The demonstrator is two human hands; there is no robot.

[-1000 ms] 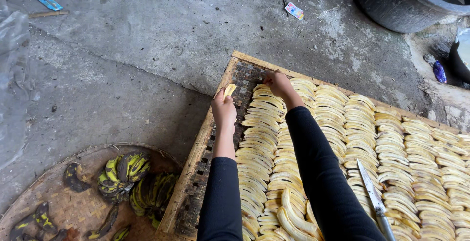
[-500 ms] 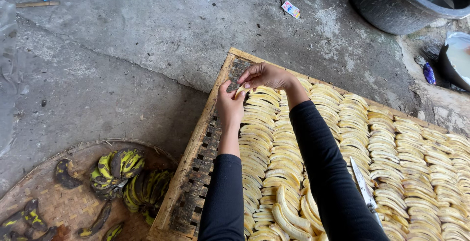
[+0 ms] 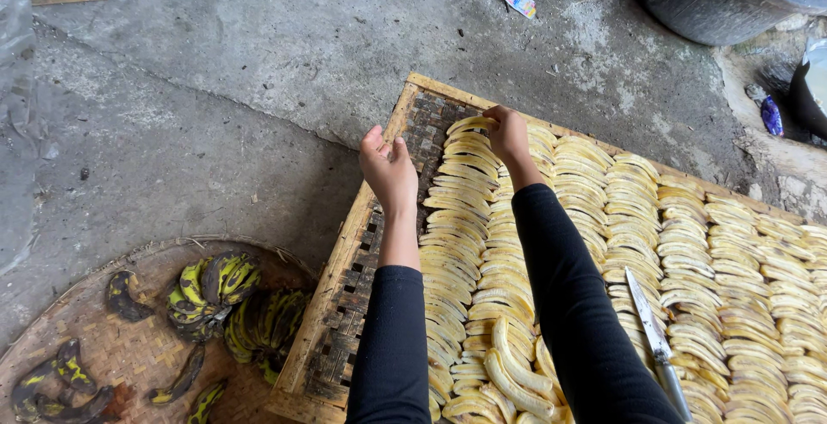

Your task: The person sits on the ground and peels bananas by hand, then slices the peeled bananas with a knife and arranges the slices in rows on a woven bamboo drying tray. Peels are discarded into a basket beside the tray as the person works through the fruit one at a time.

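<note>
right hand (image 3: 506, 134): fingertips pinched on banana slice (image 3: 469, 124) at drying rack (image 3: 392, 144) far-left corner | left hand (image 3: 388, 168): loosely curled, empty | slice: likely soft, light, slippery; hold by ends

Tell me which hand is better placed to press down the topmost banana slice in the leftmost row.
Right. The right hand already has its fingertips on the topmost banana slice at the far end of the woven drying tray. The left hand hangs apart over bare tray, holding nothing visible.

My tray (image 3: 345, 279): rough woven bamboo in a wood frame. Banana slices (image 3: 482, 243) matt, pale yellow. Knife blade (image 3: 648, 319) shiny metal. Floor (image 3: 258, 62) rough concrete.
</note>
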